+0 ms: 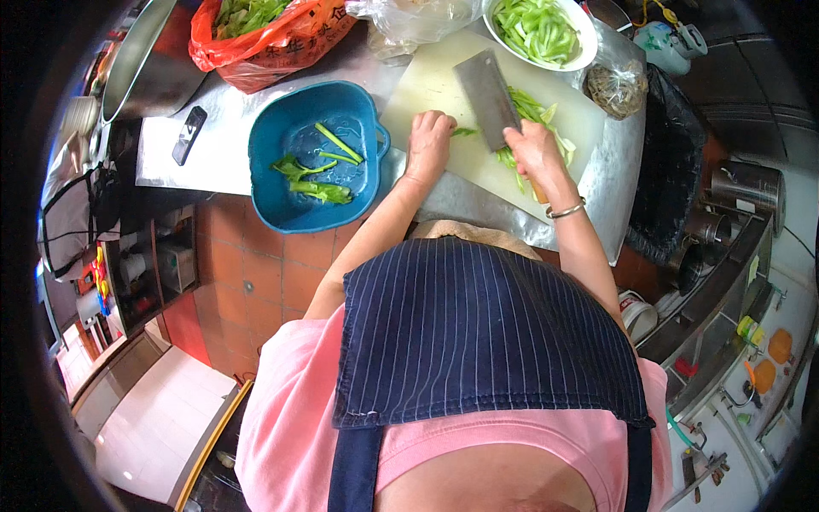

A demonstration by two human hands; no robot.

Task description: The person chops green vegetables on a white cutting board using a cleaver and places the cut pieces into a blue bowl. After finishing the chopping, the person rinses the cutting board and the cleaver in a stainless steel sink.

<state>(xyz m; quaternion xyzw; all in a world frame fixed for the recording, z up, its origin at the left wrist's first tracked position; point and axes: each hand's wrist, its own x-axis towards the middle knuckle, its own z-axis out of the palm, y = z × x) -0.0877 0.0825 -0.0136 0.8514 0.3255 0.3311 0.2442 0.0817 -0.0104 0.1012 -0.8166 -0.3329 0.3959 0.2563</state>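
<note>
My right hand (534, 157) grips the handle of a Chinese cleaver (487, 96), its broad blade over the white cutting board (425, 77). Sliced green stalks (524, 105) lie on the board beside and partly behind the blade. Left of the blade, my left hand (430, 144) rests with curled fingers at the board's near left part, by a small green piece (464, 132); whether the fingers hold it I cannot tell. A blue plastic basin (269, 208) left of my left hand contains several cut stalks and leafy pieces (320, 191). A white bowl (590, 48) of sliced green stalks stands beyond the board.
A red plastic bag (275, 54) of leafy greens stands behind the basin. A black phone-like device (189, 136) lies on the metal table (221, 160), near a large metal pot (147, 70). At right are a knotted clear bag (615, 86) and a black-lined bin (668, 166).
</note>
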